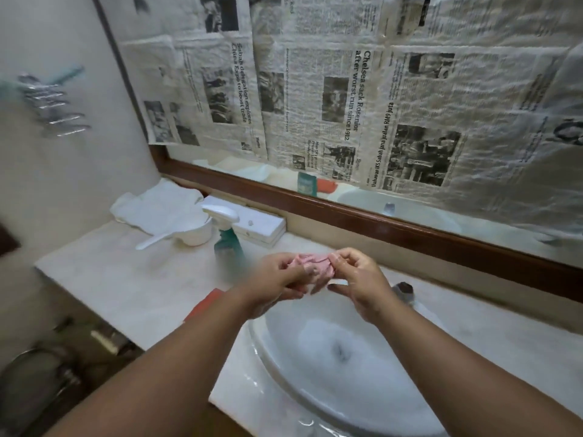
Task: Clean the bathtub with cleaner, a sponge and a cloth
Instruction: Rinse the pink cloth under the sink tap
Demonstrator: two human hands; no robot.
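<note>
Below the wrists, the white sink point(277, 329) holds foamy water point(318, 339). Above it, the left hand point(277, 280) and right hand point(362, 283) both pinch a pink cloth point(310, 266), crumpled into a small wet wad between them. Just beyond the left hand stands a green spray bottle point(227, 239) with a white trigger. Farther left is a white scoop point(192, 233); what it holds cannot be seen.

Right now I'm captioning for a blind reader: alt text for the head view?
Left hand and right hand pinch a crumpled pink cloth over a white sink; a green spray bottle stands on the counter, under a newspaper-covered mirror.
</note>
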